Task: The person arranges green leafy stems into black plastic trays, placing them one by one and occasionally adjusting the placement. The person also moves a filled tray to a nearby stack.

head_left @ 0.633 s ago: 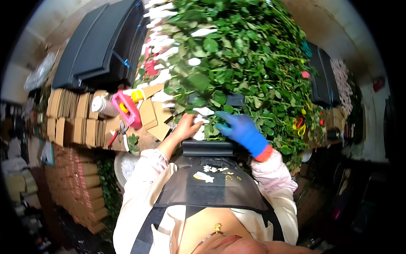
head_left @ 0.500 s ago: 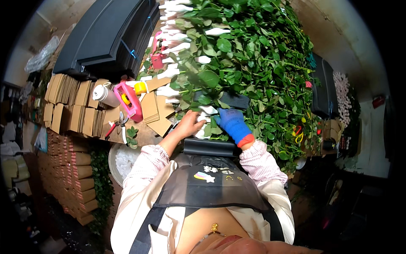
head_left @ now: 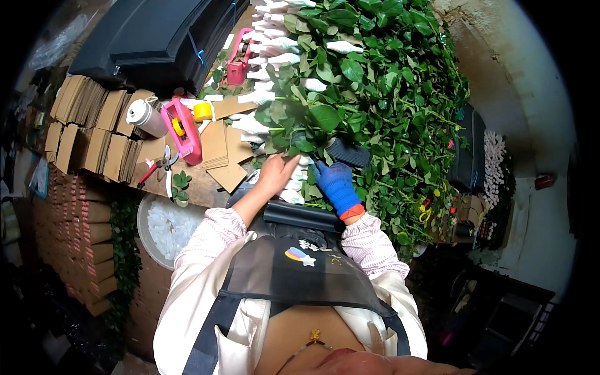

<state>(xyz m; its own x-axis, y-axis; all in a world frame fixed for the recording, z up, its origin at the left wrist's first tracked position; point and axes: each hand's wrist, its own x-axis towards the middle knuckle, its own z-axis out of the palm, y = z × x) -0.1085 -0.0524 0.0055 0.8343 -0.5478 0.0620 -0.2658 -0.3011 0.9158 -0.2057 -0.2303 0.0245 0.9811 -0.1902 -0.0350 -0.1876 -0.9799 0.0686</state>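
Observation:
My bare left hand (head_left: 275, 177) reaches over white net-sleeved flower heads on the near part of the table. Its thumb and fingers close on one net-sleeved rose (head_left: 304, 160), and leaves partly cover the fingertips. My right hand (head_left: 337, 184), in a blue knit glove with an orange cuff, is just to the right, bent round the same rose's leafy stem end; its fingertips are partly hidden. More net-sleeved roses (head_left: 291, 190) lie below, between my wrists. A dark ribbed pad (head_left: 348, 152) rests among the leaves beyond the glove.
A deep bank of leafy stems (head_left: 387, 106) spreads ahead and right. Pruning shears (head_left: 164, 164), a pink tape dispenser (head_left: 182, 132), a lidded cup (head_left: 146, 117) and cardboard pieces (head_left: 217, 147) lie left. A black roll (head_left: 303, 216) borders my apron; a tub (head_left: 145, 234) holds white netting.
The view has shifted slightly, moving the left-hand tools leftward in the picture. My left hand has moved a little farther forward among the leaves, closer to the gloved hand.

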